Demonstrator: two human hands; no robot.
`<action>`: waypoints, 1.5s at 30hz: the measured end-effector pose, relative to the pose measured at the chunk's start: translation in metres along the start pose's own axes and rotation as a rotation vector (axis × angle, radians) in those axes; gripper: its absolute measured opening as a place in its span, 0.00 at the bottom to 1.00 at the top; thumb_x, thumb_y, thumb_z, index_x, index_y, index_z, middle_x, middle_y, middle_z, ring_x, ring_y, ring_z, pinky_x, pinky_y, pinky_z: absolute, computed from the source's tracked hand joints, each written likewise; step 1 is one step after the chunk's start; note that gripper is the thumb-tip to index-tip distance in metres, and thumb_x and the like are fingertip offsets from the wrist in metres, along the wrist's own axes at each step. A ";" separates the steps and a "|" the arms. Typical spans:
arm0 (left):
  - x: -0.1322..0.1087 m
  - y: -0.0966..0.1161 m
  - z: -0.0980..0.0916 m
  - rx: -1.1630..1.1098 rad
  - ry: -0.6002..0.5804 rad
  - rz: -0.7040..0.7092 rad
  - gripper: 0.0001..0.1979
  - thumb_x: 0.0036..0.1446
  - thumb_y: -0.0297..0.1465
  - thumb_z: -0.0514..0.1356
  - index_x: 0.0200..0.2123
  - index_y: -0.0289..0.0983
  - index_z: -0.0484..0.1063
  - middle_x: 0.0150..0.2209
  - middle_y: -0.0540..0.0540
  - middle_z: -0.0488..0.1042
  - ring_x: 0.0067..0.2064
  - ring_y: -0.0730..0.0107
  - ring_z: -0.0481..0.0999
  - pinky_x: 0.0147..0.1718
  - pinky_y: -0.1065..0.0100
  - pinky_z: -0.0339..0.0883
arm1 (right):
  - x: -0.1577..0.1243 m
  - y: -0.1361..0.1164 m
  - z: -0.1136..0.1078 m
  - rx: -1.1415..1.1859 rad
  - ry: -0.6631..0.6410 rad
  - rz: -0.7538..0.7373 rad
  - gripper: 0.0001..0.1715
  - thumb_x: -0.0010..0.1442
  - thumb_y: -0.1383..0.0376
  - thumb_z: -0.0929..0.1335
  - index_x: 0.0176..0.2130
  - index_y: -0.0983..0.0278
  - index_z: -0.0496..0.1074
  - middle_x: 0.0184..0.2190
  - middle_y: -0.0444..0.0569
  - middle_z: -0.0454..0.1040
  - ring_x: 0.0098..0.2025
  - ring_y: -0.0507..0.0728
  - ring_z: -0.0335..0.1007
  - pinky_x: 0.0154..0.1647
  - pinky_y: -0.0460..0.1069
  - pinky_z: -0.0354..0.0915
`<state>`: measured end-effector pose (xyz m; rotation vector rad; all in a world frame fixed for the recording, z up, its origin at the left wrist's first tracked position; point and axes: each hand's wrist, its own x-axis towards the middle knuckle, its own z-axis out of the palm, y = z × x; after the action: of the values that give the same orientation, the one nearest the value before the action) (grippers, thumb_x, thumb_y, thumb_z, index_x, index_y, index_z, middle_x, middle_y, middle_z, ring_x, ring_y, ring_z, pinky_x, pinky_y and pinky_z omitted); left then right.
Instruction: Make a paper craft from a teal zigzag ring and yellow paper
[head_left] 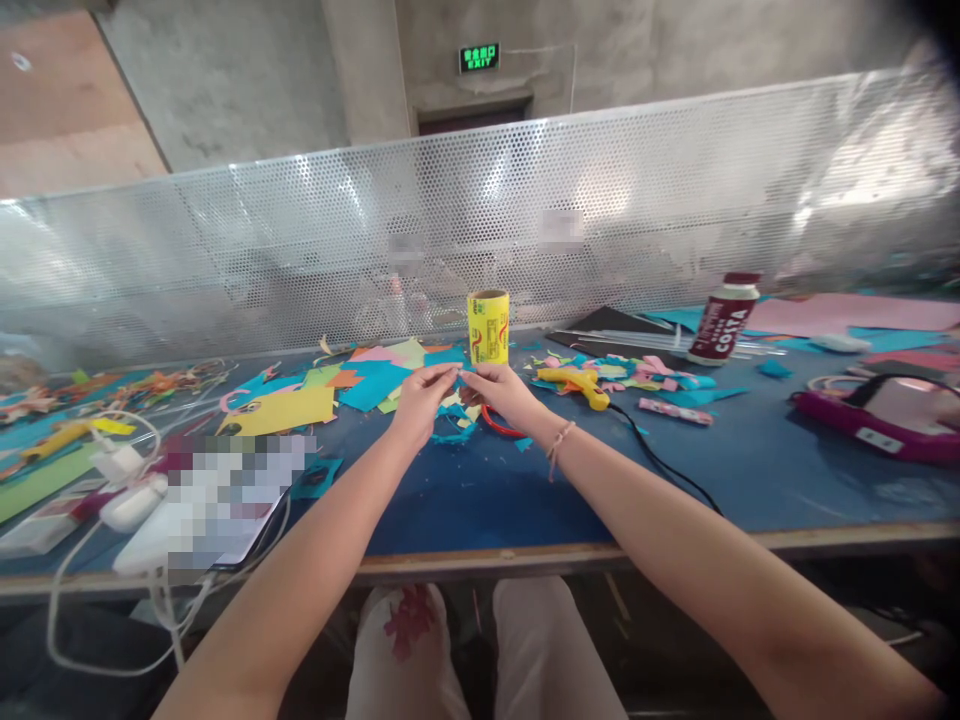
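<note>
My left hand (424, 402) and my right hand (507, 400) meet fingertip to fingertip over the middle of the blue table. Both are closed in a pinch, and what lies between the fingers is too small to make out. Right behind them stands a yellow printed tube (488, 332), upright with a hollow top. Small blue paper scraps (453, 434) lie below the fingers. A red curved loop (498, 424) shows partly beneath my right hand. Right of that hand rests a yellow glue gun (576, 384) with a black cord.
Coloured paper sheets (300, 408) spread to the left. Nearer, white cables (161, 600) hang over the table edge. On the right are a Costa bottle (724, 320), clear sticks (645, 342) and a purple case (877, 425). A perforated metal screen (480, 220) stands behind.
</note>
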<state>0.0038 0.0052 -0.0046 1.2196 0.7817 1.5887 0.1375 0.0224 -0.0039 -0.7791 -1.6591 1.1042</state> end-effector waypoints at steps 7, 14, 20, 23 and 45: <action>-0.003 0.009 0.002 -0.088 -0.023 -0.116 0.09 0.36 0.30 0.67 0.26 0.34 0.75 0.23 0.50 0.72 0.26 0.77 0.68 0.31 0.70 0.62 | -0.004 -0.009 -0.001 -0.156 0.039 -0.097 0.18 0.49 0.53 0.66 0.21 0.65 0.65 0.18 0.44 0.68 0.24 0.51 0.67 0.27 0.46 0.64; -0.001 0.009 0.000 -0.043 -0.023 -0.086 0.08 0.36 0.30 0.66 0.24 0.35 0.75 0.23 0.49 0.72 0.27 0.76 0.69 0.32 0.70 0.62 | -0.004 -0.011 -0.002 -0.101 0.020 -0.052 0.17 0.47 0.53 0.67 0.22 0.64 0.65 0.18 0.44 0.69 0.25 0.51 0.68 0.26 0.46 0.64; 0.001 0.003 -0.002 0.073 0.026 0.019 0.08 0.40 0.32 0.64 0.26 0.35 0.74 0.25 0.49 0.73 0.29 0.75 0.69 0.34 0.69 0.64 | -0.005 -0.011 0.000 -0.069 -0.038 -0.026 0.21 0.51 0.49 0.63 0.25 0.64 0.64 0.21 0.45 0.69 0.24 0.50 0.68 0.25 0.46 0.65; 0.000 0.001 -0.002 0.145 0.011 0.053 0.09 0.41 0.33 0.64 0.28 0.35 0.75 0.27 0.48 0.74 0.30 0.73 0.71 0.35 0.68 0.64 | -0.007 -0.012 0.001 -0.288 0.003 -0.085 0.20 0.52 0.51 0.64 0.23 0.64 0.63 0.19 0.44 0.68 0.22 0.50 0.66 0.24 0.45 0.63; 0.002 0.007 -0.004 0.040 -0.065 -0.067 0.11 0.36 0.33 0.66 0.23 0.33 0.71 0.19 0.51 0.68 0.23 0.78 0.66 0.27 0.73 0.60 | -0.006 -0.014 -0.004 -0.534 -0.026 -0.227 0.16 0.56 0.58 0.60 0.21 0.64 0.58 0.17 0.41 0.64 0.20 0.48 0.59 0.21 0.43 0.55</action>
<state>-0.0017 0.0051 0.0010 1.2549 0.8081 1.4788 0.1437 0.0126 0.0072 -0.8785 -2.0390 0.5145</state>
